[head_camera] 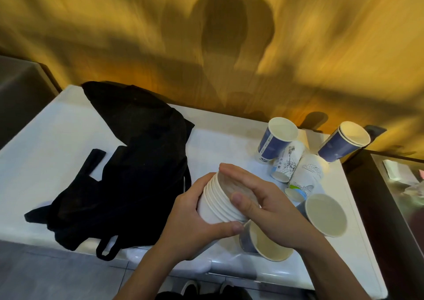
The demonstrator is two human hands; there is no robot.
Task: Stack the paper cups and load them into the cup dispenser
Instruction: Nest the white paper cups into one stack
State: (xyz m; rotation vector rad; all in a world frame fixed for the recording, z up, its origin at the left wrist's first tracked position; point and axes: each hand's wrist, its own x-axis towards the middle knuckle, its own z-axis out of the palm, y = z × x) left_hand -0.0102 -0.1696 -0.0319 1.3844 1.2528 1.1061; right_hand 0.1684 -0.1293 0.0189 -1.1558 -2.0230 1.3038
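A stack of white paper cups [214, 204] is held above the white table [57, 139], its open rims tilted toward me. My left hand [195, 221] wraps the stack's side from below. My right hand [259, 198] lies across the stack's mouth, fingers over the top rim. Loose cups lie to the right: a blue cup [275, 139] and a blue stacked pair [344, 141] stand at the back, white printed cups [288, 162] lie on their sides, and two blue cups [325, 214] rest near my right wrist. No cup dispenser is in view.
A black cloth bag [128, 162] with straps covers the table's left middle. A yellow wood wall [137, 35] rises behind the table. A dark cabinet with a glass top [394, 185] stands at the right edge. My shoes [206, 288] show on the grey floor below.
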